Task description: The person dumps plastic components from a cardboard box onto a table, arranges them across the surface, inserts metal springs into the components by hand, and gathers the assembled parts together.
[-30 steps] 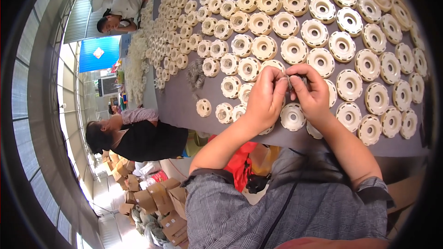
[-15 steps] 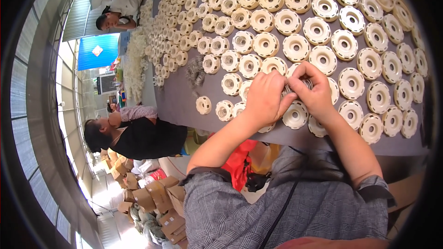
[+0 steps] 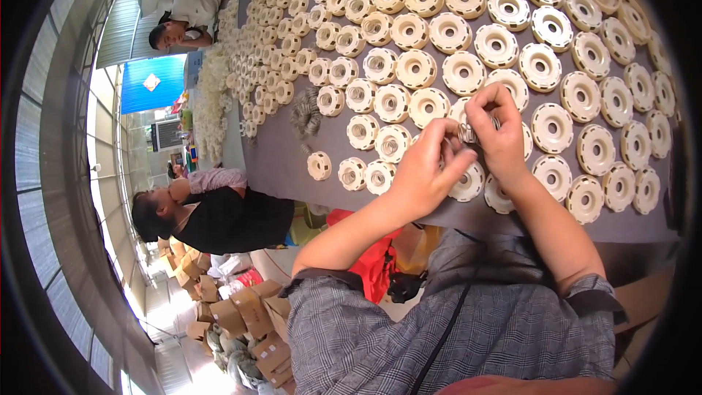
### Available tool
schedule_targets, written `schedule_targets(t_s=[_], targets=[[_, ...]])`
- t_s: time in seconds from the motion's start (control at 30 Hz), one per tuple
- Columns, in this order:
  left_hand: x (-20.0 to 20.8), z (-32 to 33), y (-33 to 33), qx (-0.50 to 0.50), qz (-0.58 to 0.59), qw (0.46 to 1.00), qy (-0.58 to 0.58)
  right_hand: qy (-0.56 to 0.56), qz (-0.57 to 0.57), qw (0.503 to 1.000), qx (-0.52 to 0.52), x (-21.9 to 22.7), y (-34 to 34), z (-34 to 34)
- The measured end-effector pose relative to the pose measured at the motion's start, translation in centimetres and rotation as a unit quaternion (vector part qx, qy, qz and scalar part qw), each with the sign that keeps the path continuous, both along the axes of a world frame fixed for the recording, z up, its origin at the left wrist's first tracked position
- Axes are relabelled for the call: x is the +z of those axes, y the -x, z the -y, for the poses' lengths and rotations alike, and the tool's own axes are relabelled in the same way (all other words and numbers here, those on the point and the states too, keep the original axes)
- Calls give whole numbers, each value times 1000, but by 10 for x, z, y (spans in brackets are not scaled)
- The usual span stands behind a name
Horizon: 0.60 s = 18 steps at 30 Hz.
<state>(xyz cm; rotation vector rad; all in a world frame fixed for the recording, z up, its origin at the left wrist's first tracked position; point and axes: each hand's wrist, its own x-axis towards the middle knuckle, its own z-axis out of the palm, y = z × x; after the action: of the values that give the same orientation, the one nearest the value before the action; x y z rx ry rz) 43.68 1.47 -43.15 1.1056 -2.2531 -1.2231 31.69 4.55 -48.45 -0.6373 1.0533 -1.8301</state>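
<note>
Right hand (image 3: 502, 145) pinches coiled metal springs (image 3: 467, 134); left hand (image 3: 424, 175) curls half-open beside them.

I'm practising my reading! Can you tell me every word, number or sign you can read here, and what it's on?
Nothing here can be read clearly.
Diamond-shaped sign on the blue panel: too small and blurred to read.
Cardboard boxes: any marks are too small to read.
Cream discs: no readable writing.
</note>
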Motion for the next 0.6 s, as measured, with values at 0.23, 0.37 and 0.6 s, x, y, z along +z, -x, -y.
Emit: schedule_targets(t_s=[0.23, 0.37, 0.6], targets=[[3, 16, -5, -139, 99, 946, 277, 0, 25, 997, 74, 9, 4, -2], [3, 3, -4, 12, -35, 946, -322, 53, -29, 996, 67, 1, 4, -8], [-15, -3, -3, -54, -301, 573, -761, 92, 118, 986, -67, -8, 11, -2]])
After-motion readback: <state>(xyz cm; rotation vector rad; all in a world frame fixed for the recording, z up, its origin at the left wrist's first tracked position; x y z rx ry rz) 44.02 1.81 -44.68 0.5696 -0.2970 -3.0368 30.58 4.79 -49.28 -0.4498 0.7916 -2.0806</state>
